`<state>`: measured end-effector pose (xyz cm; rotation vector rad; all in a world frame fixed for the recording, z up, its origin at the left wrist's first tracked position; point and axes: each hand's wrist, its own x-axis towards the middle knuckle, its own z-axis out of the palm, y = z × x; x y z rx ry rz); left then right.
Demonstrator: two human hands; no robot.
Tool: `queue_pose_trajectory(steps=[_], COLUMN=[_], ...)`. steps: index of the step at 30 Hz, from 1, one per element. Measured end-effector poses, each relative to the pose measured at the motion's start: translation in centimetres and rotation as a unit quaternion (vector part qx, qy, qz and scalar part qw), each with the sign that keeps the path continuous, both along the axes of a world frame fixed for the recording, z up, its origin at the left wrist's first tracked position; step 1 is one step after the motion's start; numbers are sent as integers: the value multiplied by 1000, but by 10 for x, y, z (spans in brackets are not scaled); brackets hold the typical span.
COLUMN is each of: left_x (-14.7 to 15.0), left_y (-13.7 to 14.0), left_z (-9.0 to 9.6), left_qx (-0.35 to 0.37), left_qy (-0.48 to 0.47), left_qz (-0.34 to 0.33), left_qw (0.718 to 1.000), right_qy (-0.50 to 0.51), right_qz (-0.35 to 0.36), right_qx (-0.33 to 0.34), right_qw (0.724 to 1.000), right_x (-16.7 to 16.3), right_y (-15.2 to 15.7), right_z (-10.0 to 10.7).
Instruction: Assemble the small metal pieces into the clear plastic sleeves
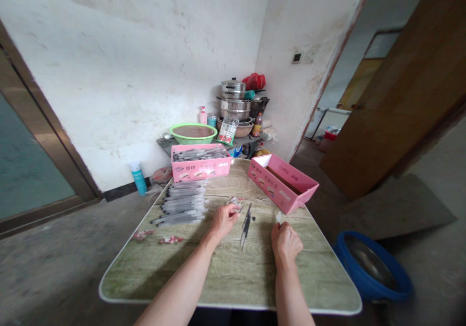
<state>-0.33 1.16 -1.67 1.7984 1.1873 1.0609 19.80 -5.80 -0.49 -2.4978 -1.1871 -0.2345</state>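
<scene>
My left hand (226, 218) is pinching something thin (241, 209), my right hand (287, 241) clenching something whitish (278, 217); careless nudging could be scattering loose pens (246, 226).

Your surface (247, 282) carries a pen box (200, 171) at its far left corner, with pens inside. In front of it, pens lie in a stack (185, 204) along the left edge. A second box (267, 185) sits at the far right corner. Between your left hand (224, 219), near the middle, and your right hand (286, 241), toward the right edge, lies a small group of slim parts (246, 226). Behind the far edge, a shelf (165, 144) holds a basin (198, 140) left of stacked pots (235, 106). A tub (344, 251) stands beyond the right edge.
</scene>
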Motion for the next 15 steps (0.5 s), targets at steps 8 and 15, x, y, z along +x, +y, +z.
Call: queue_pose_trajectory(steps=[8,15], left_x=[-2,0], left_y=[2,-7], left_z=[-1,13], left_qx=[-37,-99], left_qy=[-59,-103], left_qz=[-31,-129], left_qw=[997,981], right_qy=[94,560], right_qz=[10,160], right_qx=[159,389], right_qw=[983,714], right_x=[-1,-13], right_y=[0,4], right_z=[4,6])
